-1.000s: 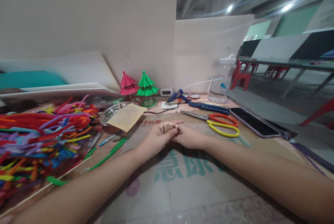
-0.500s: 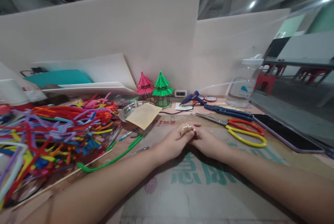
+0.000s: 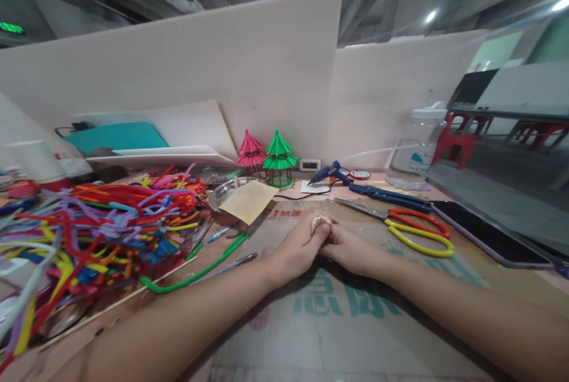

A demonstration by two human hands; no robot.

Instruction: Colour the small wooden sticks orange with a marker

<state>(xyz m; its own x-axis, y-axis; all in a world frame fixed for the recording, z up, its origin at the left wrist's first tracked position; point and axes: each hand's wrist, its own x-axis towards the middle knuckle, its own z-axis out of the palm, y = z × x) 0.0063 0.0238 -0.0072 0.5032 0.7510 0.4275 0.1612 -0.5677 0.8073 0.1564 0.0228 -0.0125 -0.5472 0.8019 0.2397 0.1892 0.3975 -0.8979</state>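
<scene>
Bundle of pale sticks [image 3: 320, 220] mostly hidden; only the ends show, mid-scene over the cardboard [image 3: 284, 343]. Left hand [image 3: 299, 248] closed round them, thumb across. Right hand [image 3: 349, 247] against the left, fingers curled partly out of sight; its hold unclear. Pipe-cleaner pile [image 3: 115, 222] cut off at left.

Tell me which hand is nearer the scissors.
Right. The right hand is just on the near side of the scissors, slightly left; the left hand sits farther left, against the right hand.
</scene>
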